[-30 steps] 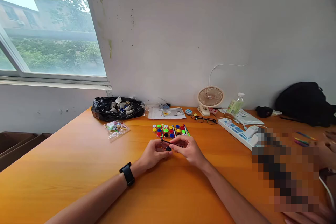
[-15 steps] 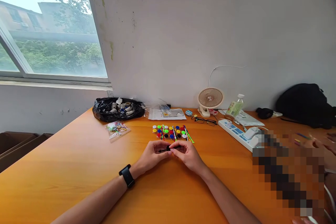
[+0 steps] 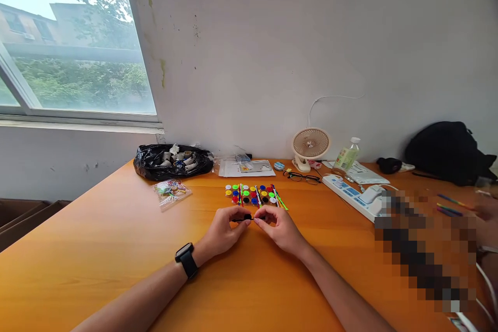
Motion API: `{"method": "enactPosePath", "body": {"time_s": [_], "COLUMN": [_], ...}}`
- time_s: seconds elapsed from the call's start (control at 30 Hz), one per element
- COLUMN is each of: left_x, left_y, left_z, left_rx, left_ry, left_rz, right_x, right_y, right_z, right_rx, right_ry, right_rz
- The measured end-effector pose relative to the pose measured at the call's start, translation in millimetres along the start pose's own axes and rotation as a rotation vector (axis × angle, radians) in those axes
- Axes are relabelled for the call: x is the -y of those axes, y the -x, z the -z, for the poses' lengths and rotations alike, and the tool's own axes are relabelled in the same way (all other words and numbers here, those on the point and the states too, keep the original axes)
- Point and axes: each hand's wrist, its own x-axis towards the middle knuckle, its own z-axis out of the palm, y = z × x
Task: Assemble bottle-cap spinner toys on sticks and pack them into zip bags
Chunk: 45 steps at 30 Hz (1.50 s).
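Drawn slightly apart from half a second ago, the left hand pinches a black disc and the right hand the thin black stick apparently through it, before the coloured discs, seemingly mid-fitting, which calls for steady alignment.

No lettering can be read, even on the green bottle label.

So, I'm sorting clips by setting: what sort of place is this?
Probably a modest indoor workroom or office, though I can't be sure which: a large wood-toned table with a small fan and a power strip on it.
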Motion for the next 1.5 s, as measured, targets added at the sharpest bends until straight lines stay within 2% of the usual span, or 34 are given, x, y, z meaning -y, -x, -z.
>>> {"method": "enactPosePath", "body": {"time_s": [0.17, 0.37, 0.5, 0.57, 0.7, 0.8, 0.87, 0.97, 1.0, 1.23, 1.33, 1.5], "left_x": [-1.8, -2.4, 2.9, 4.2, 3.7, 2.2, 0.6, -2.5, -3.7, -10.9, -8.9, -0.7], "left_y": [1.5, -1.5, -3.2, -3.5, -3.8, -4.1, -4.5, -5.3, -5.6, -6.1, -6.5, -8.5], "left_z": [-0.2, 8.7, 14.4, 14.9, 13.6, 13.9, 15.2, 17.3, 17.8, 18.2, 17.7, 15.2], "left_rx": [-0.046, 0.079, 0.164, 0.171, 0.112, 0.089, 0.086, 0.060, 0.047, 0.011, -0.006, 0.019], "left_ry": [-0.100, 0.322, 0.431, 0.454, 0.441, 0.458, 0.463, 0.446, 0.442, 0.468, 0.507, 0.700], "left_rz": [-0.069, 0.124, 0.145, 0.167, 0.186, 0.181, 0.169, 0.145, 0.141, 0.167, 0.191, 0.302], "right_x": [2.7, 5.3, 5.9, 7.0, 11.7, 14.1, 13.5, 11.3, 10.9, 14.7, 13.0, 10.8], "right_y": [0.8, -2.5, -2.4, -1.7, 0.6, 3.7, 5.9, 7.6, 7.4, -0.3, -1.9, -0.5], "right_z": [0.7, 7.8, 10.7, 10.7, 10.9, 12.1, 12.9, 14.3, 15.0, 21.0, 19.3, 13.0], "right_rx": [0.020, 0.070, 0.109, 0.079, -0.090, -0.155, -0.096, 0.134, 0.172, -0.059, -0.087, -0.084], "right_ry": [0.004, -0.169, -0.180, -0.146, -0.020, -0.015, -0.027, -0.033, -0.046, -0.170, -0.183, -0.172], "right_rz": [0.038, 0.029, 0.006, 0.005, 0.081, 0.116, 0.078, -0.052, -0.080, -0.079, -0.064, -0.014]}}
